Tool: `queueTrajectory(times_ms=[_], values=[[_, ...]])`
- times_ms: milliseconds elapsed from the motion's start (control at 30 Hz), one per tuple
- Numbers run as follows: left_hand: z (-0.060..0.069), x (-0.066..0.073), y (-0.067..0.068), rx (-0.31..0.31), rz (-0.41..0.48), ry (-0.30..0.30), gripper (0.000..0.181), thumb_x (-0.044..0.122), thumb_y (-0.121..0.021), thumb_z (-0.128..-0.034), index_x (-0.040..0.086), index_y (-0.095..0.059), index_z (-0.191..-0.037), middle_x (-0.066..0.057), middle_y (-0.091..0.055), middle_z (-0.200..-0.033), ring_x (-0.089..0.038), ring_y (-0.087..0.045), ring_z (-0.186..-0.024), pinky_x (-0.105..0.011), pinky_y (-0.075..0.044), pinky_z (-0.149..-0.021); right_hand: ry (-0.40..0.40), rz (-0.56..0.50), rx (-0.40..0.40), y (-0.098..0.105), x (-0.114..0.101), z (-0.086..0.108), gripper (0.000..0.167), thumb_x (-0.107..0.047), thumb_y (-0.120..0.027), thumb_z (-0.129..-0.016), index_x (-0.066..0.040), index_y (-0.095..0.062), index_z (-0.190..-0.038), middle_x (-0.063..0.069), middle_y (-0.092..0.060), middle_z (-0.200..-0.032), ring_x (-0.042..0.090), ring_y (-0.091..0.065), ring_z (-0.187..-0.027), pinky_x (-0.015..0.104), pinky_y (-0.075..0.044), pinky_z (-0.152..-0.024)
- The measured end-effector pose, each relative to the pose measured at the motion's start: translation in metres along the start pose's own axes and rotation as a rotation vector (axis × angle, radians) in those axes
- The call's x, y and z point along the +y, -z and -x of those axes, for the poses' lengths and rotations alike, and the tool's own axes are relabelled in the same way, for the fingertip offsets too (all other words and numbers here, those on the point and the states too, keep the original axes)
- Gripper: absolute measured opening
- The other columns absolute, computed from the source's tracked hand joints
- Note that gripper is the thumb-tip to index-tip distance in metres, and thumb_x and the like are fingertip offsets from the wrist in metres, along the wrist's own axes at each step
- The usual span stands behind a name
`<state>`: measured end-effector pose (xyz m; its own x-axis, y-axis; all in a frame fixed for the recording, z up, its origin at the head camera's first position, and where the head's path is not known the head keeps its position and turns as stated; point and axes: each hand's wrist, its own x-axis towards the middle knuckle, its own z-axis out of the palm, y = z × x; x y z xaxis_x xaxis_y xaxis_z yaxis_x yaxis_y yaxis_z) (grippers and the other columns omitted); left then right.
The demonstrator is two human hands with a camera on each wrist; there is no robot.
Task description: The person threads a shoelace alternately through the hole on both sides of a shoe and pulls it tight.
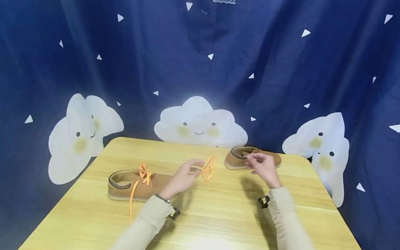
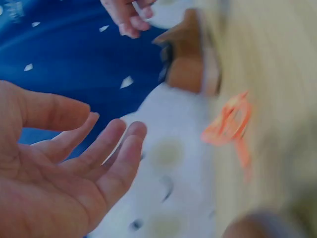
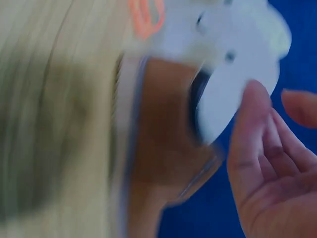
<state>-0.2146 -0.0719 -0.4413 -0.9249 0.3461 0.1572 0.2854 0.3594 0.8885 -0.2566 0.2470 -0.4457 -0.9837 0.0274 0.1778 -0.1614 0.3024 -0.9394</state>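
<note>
Forearms (image 1: 291, 236) outstretched, left grip (image 1: 184, 176) near lace (image 2: 222, 131)

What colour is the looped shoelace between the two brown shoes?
Looped shoelace: orange, clearest in head view.

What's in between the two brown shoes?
The head view shows a bundle of orange lace on the table between the near shoe and the far shoe. The left hand is there too, beside the bundle.

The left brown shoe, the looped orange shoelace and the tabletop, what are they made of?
The left brown shoe looks like matte leather or imitation: smooth, little shine. The looped orange shoelace seems soft fabric cord: bent into thin loops. The tabletop could be wood or laminate: streaky grain, glossy glare.
</note>
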Motion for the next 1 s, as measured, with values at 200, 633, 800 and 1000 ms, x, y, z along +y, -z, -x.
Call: queueTrajectory(times_ms=[200, 633, 800, 1000], values=[[-0.04, -0.011, -0.033, -0.067, 0.055, 0.053, 0.044, 0.007, -0.05, -0.1024, 0.001, -0.05, -0.146, -0.019, -0.056, -0.145, -0.03, -0.064, -0.111, -0.039, -0.057, -0.09, -0.21, -0.15, 0.231, 0.046, 0.034, -0.021, 0.032, -0.008, -0.058, -0.103, 0.015, -0.059, -0.125, -0.013, -0.071, -0.071, -0.002, -0.066, -0.063, 0.018, -0.059, -0.062], [-0.101, -0.026, -0.092, 0.026, 0.293, 0.232, 0.068, -0.006, -0.053, -0.0897, 0.0, -0.035, -0.155, -0.027, -0.049, -0.15, -0.041, -0.055, -0.132, -0.053, -0.047, -0.113, -0.398, 0.232, 0.273, 0.082, 0.082, -0.035, 0.052, -0.011, -0.038, -0.098, 0.011, -0.046, -0.145, 0.034, -0.044, -0.147, 0.047, -0.044, -0.136, 0.049, -0.041, -0.111], [-0.114, -0.027, -0.106, 0.044, 0.314, 0.269, 0.076, -0.01, -0.052, -0.0855, 0.001, -0.031, -0.158, -0.026, -0.039, -0.157, -0.038, -0.054, -0.128, -0.049, -0.05, -0.107, -0.396, 0.175, 0.187, 0.086, 0.083, -0.04, 0.063, -0.003, -0.035, -0.097, 0.011, -0.025, -0.158, 0.039, -0.027, -0.159, 0.05, -0.03, -0.15, 0.052, -0.034, -0.12], [-0.126, -0.028, -0.119, 0.008, 0.373, 0.277, 0.092, -0.012, -0.053, -0.084, 0.0, -0.011, -0.164, -0.027, -0.021, -0.168, -0.046, -0.025, -0.156, -0.058, -0.024, -0.127, -0.358, 0.224, 0.08, 0.085, 0.086, -0.047, 0.07, -0.001, -0.039, -0.097, 0.014, -0.01, -0.159, 0.04, -0.02, -0.162, 0.051, -0.02, -0.155, 0.053, -0.024, -0.128]])
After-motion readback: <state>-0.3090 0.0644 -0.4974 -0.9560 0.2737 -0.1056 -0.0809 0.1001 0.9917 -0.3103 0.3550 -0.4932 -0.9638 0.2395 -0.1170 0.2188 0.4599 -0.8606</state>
